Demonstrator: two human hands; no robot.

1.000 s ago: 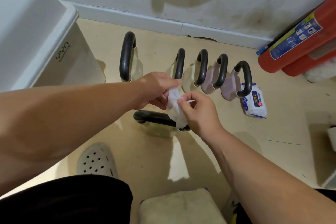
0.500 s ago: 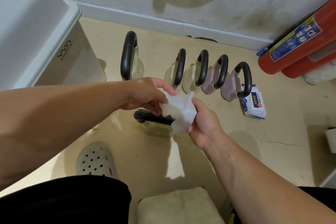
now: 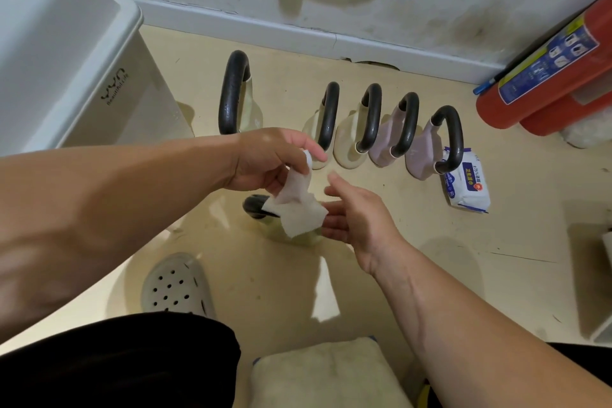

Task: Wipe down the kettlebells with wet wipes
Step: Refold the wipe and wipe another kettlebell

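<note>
My left hand pinches a white wet wipe, which hangs down over a cream kettlebell lying on the floor; only one end of its black handle shows. My right hand is open, fingers spread, its fingertips just beside the wipe's lower edge. Behind, a row of kettlebells stands along the wall: a large cream one, two smaller cream ones and two lilac ones, all with black handles. A pack of wet wipes lies at the row's right end.
A white storage bin fills the upper left. Two red fire extinguishers lie against the wall at the right. A grey perforated clog rests on the floor near my knee, and a cream cushion sits at the bottom.
Both hands held and unfolded the wipe before. Now my right hand has let go and opened, and the wipe dangles from my left hand alone.
</note>
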